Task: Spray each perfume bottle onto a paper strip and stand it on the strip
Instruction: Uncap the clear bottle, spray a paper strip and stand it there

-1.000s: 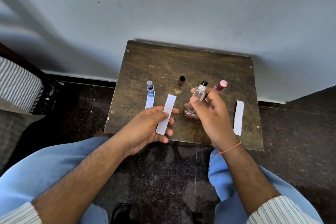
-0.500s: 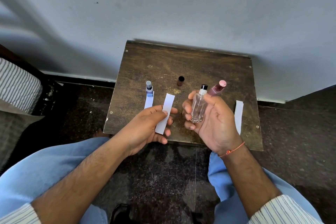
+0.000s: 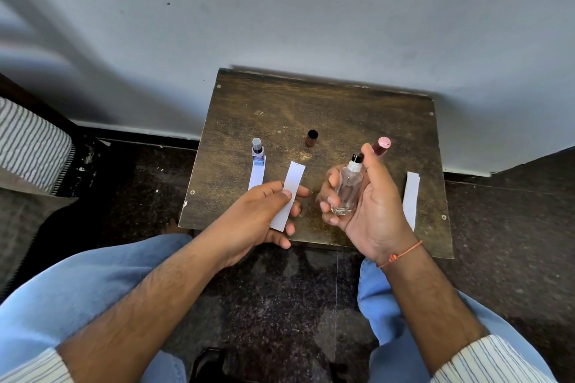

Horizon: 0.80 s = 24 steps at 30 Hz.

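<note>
The clear glass spray bottle (image 3: 346,188) is held upright above the front part of the small wooden table (image 3: 326,109), in the right hand (image 3: 370,211), whose fingers curl around its body while the index finger lies over the black and white nozzle. The left hand (image 3: 264,214) pinches a white paper strip (image 3: 287,194) between thumb and fingers, just beside the bottle. So the spraying of this bottle seems to be the step in hand. The next move calls for turning the nozzle toward the strip, pressing it, then laying the strip down and standing the bottle on it. The blue bottle (image 3: 257,154) already stands on its own strip (image 3: 255,176). The pink-capped bottle (image 3: 382,146), the spare strip (image 3: 410,196) and a brown cap (image 3: 311,137) wait on the table.
</note>
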Tool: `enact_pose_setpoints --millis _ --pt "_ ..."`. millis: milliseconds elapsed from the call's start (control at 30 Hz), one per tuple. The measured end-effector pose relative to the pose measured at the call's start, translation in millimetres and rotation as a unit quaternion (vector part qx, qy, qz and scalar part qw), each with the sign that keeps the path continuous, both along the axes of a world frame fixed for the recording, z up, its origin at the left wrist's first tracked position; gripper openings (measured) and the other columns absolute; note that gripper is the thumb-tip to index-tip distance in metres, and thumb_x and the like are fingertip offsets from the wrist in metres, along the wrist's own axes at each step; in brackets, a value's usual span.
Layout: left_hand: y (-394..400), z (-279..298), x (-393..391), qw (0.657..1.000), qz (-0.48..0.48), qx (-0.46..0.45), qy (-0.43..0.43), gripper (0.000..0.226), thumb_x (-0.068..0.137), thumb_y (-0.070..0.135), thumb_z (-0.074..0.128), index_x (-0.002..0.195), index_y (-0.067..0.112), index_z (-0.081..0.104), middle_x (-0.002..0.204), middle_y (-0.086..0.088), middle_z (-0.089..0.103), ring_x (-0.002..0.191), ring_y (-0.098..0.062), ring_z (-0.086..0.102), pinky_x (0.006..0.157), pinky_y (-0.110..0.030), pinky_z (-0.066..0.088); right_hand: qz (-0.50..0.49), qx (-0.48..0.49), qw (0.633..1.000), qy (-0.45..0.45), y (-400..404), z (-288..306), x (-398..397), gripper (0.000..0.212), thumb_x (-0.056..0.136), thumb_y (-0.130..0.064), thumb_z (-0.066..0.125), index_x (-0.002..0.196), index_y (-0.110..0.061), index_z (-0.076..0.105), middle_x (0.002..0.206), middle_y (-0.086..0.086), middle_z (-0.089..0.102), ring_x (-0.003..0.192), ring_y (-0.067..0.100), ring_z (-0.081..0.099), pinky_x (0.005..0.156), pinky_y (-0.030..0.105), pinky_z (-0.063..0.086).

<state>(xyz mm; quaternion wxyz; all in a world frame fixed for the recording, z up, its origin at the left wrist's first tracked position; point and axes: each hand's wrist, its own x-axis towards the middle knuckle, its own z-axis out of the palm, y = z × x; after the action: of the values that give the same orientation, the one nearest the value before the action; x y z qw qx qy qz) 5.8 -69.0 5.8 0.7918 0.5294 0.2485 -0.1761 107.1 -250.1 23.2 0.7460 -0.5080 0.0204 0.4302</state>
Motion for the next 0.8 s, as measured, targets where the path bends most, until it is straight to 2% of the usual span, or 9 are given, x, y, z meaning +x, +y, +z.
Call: enact_pose_setpoints --millis 133,233,300,400,533,600,667,733,800 --pt "-1 1 -1 1.000 0.000 0.022 -0.011 0.030 0.118 0.024 0.044 0.125 0.011 0.071 0.085 -0.001 0.073 0.065 -0.014 0.066 0.051 -0.027 0.057 -0.011 -0.050 0.998 -0.033 2 1 -1 0.066 0.098 -0.076 0.049 0.086 -0.015 0.072 0.069 0.005 0.058 0.066 0.022 0.064 0.053 0.031 0.050" --pt "-3 2 0 0.998 0.000 0.059 -0.024 0.029 0.119 0.023 0.043 0.123 0.010 0.069 0.093 -0.008 0.082 0.064 -0.015 0.071 0.051 -0.026 0.057 -0.012 -0.087 0.993 -0.083 5 2 -4 0.063 0.089 -0.082 0.061 0.084 -0.020 0.070 0.080 0.011 0.070 0.061 0.021 0.064 0.044 0.026 0.045" --pt "-5 3 1 0.996 0.001 0.081 -0.027 0.029 0.119 0.023 0.044 0.120 0.009 0.069 0.097 -0.011 0.084 0.063 -0.015 0.073 0.051 -0.024 0.058 -0.011 -0.108 0.988 -0.107 6 2 -5 0.059 0.089 -0.080 0.061 0.082 -0.023 0.067 0.084 0.018 0.077 0.054 0.020 0.062 0.039 0.023 0.040" --pt "-8 3 2 0.994 -0.002 0.104 -0.027 0.030 0.118 0.027 0.047 0.120 0.009 0.071 0.098 -0.011 0.086 0.063 -0.016 0.076 0.052 -0.024 0.060 -0.005 -0.141 0.980 -0.139 9 -1 -6 0.069 0.087 -0.090 0.055 0.080 -0.023 0.069 0.064 0.012 0.064 0.049 0.019 0.055 0.039 0.023 0.037" --pt "-7 4 2 0.993 -0.006 0.117 -0.031 0.031 0.116 0.030 0.050 0.121 0.009 0.072 0.098 -0.010 0.086 0.065 -0.017 0.077 0.052 -0.024 0.059 0.011 -0.179 0.969 -0.170 9 -6 -6 0.072 0.090 -0.086 0.045 0.078 -0.020 0.073 0.059 0.007 0.055 0.051 0.018 0.052 0.042 0.026 0.038" --pt "-7 5 2 0.992 -0.008 0.118 -0.033 0.031 0.116 0.031 0.051 0.123 0.009 0.073 0.099 -0.010 0.086 0.065 -0.017 0.077 0.053 -0.024 0.060 0.026 -0.235 0.947 -0.217 8 -7 -6 0.077 0.090 -0.086 0.042 0.075 -0.015 0.068 0.058 0.005 0.056 0.052 0.019 0.053 0.043 0.029 0.039" --pt "-8 5 1 0.992 -0.010 0.119 -0.035 0.032 0.116 0.031 0.052 0.124 0.009 0.073 0.099 -0.009 0.086 0.067 -0.017 0.078 0.055 -0.024 0.061 0.045 -0.309 0.901 -0.301 8 -8 -7 0.084 0.093 -0.085 0.036 0.075 -0.007 0.060 0.056 0.005 0.057 0.053 0.023 0.055 0.048 0.037 0.044" --pt "-9 5 1 0.992 -0.014 0.117 -0.035 0.032 0.116 0.031 0.052 0.123 0.009 0.073 0.100 -0.009 0.086 0.069 -0.018 0.079 0.058 -0.026 0.063 0.047 -0.357 0.858 -0.367 9 -9 -9 0.081 0.098 -0.080 0.035 0.073 -0.005 0.053 0.061 0.015 0.059 0.059 0.033 0.058 0.058 0.049 0.050" --pt "-10 5 1 0.993 -0.016 0.111 -0.035 0.031 0.115 0.030 0.052 0.122 0.009 0.074 0.100 -0.010 0.086 0.070 -0.018 0.079 0.062 -0.028 0.064 0.035 -0.373 0.838 -0.396 9 -7 -12 0.076 0.100 -0.075 0.038 0.069 -0.006 0.051 0.064 0.019 0.059 0.062 0.034 0.058 0.063 0.051 0.048"
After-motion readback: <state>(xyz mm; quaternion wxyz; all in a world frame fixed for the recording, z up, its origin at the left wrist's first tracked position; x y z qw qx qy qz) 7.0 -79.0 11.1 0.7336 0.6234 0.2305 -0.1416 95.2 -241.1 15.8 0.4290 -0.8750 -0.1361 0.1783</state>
